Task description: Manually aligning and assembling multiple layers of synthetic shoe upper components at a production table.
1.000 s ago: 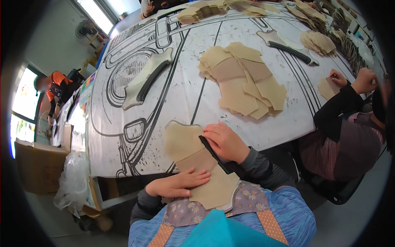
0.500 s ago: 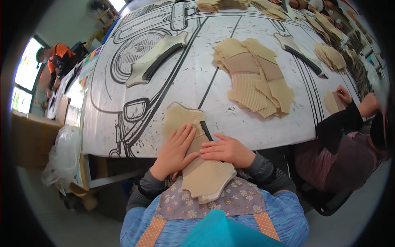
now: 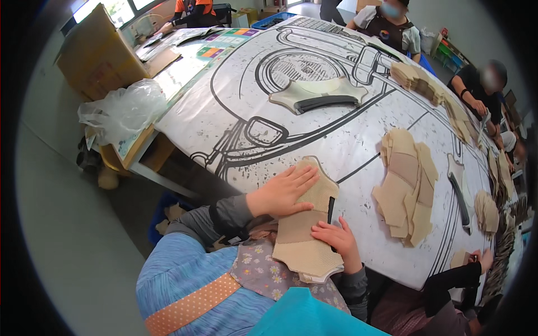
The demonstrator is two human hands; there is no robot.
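Observation:
My left hand [image 3: 284, 192] lies flat, fingers stretched out, across the far half of a beige ribbed fabric piece [image 3: 311, 259] with a smooth tan band over its middle. My right hand [image 3: 339, 239] rests open on the piece's right edge, close to that band, thumb raised. Under the fabric is a flat form whose curved rim shows at the far end, and a black strip [image 3: 331, 208] shows at its right side. White layers [image 3: 320, 276] stick out beneath the near end, which overhangs my flowered apron [image 3: 263, 270].
A cream form with a black curved strip [image 3: 328, 102] lies farther off on the printed white table cover [image 3: 224, 120]. Right of my hands is a pile of similar fabric pieces [image 3: 404, 187]; another form [image 3: 460, 193] lies beyond. A plastic bag [image 3: 124, 109] sits at left. Co-workers are around the table.
The view has swung, so the table appears turned. My left hand has moved farther up the fabric piece; my right hand now lies along its right edge, below the black strip.

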